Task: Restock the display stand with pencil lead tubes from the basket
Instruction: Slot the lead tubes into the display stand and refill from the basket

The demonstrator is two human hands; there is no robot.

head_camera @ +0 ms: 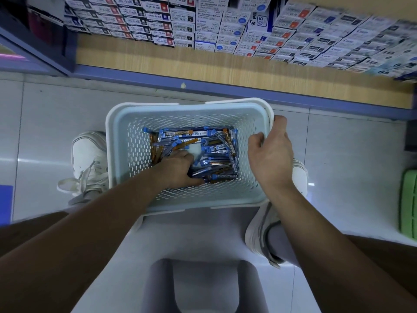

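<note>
Left hand (178, 168) fingers down in the pile of pencil lead tubes (212, 150), curled among them; can't tell if any is gripped. Right hand (269, 154) clenched over the right rim of the basket (119, 141). Tubes lie loose on the basket floor. Basket sits on the floor between white shoes (88, 161), below the shelf (203, 68).

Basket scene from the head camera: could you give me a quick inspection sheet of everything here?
Surface: pale glossy tiled floor.
Job's things: light blue perforated plastic basket holding blue and orange pencil lead tubes.
Clutter: green object at right edge.
Hands: left hand reaching into the tubes, fingers hidden; right hand gripping the basket's right rim.
Cables: nothing seen.
Surroundings: wooden shelf stacked with white pen boxes; white shoes.
</note>
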